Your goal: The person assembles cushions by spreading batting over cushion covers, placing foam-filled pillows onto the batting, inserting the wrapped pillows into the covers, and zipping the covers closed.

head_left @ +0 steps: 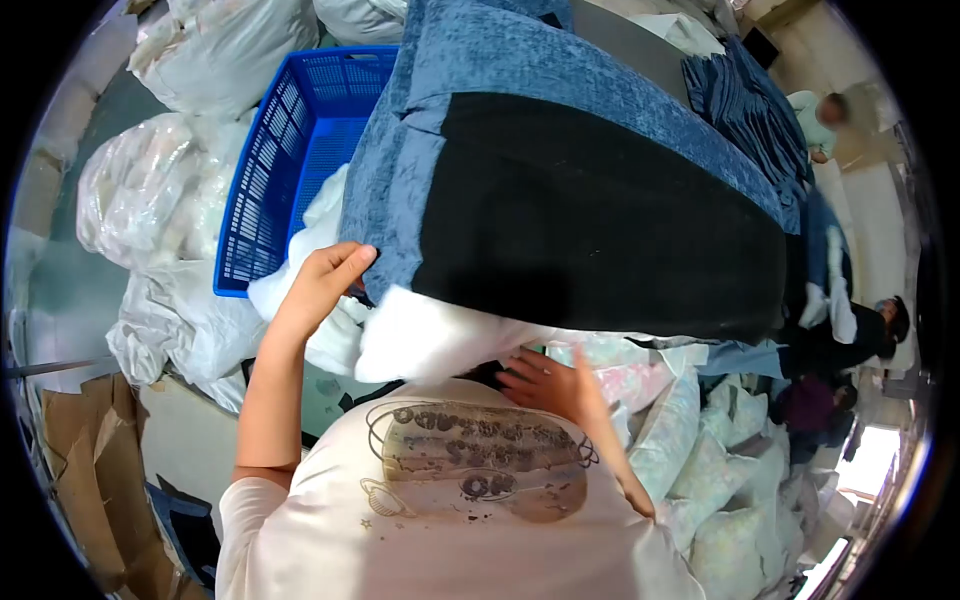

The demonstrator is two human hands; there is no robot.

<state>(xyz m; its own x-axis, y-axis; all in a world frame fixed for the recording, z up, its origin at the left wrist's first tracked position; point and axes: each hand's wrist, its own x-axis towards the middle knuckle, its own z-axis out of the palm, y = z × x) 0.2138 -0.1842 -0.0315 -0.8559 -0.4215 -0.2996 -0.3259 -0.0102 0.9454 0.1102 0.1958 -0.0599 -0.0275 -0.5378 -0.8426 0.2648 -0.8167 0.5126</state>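
A large blue velvety fabric cover [400,190] with a black panel [600,220] lies spread in front of me. My left hand [335,277] pinches its near left corner, the thumb on top and the fingers mostly hidden beneath. White stuffing or a white pillow insert [430,335] bulges out under the cover's near edge; I cannot tell which it is. My right hand [548,385], a little blurred, is below that edge, close to my body. Its fingers are apart, and nothing shows in them.
Behind my left hand stands a blue plastic basket [265,180]. Bulky white plastic bags [150,190] are piled at the left. Pale patterned pillows [720,480] heap up at the right. A stack of folded blue fabric [740,120] lies farther back, with other people [815,115] beyond.
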